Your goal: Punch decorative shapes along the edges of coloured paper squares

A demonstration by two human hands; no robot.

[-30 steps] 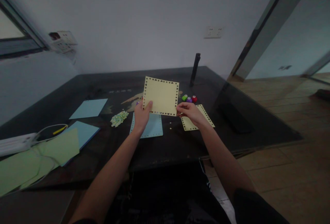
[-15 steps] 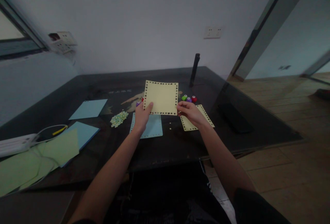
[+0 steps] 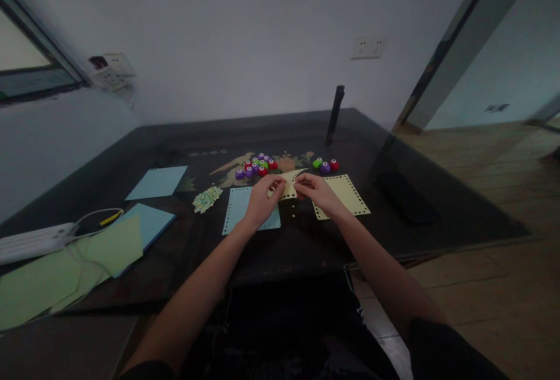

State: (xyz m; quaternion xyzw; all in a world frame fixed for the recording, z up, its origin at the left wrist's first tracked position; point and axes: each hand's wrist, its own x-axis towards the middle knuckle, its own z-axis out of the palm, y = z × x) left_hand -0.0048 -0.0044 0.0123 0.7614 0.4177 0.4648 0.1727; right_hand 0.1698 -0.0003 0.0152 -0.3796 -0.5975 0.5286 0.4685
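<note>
My left hand (image 3: 263,196) and my right hand (image 3: 318,192) both pinch a yellow sheet of paper (image 3: 290,185) with punched holes along its edges. The sheet is tilted, so only a narrow strip of it shows between my fingers. Under my left forearm and hand lies a blue sheet (image 3: 237,205) with a punched border. Partly beneath my right hand rests another yellow punched sheet (image 3: 345,193). Small red, purple and green craft punches (image 3: 258,165) are grouped behind my left hand, and three more punches (image 3: 325,165) sit behind my right.
A heap of paper cut-outs (image 3: 207,199) lies left of the blue sheet. Further left are plain blue paper (image 3: 158,182), green paper (image 3: 118,246) and a white power strip (image 3: 37,243) with a cable. A black upright object (image 3: 335,115) stands at the back; a dark flat object (image 3: 405,196) lies right.
The yellow sheet has gone from facing me upright to tilted and lower. My hands have come closer together, and the punches behind my left hand are now uncovered.
</note>
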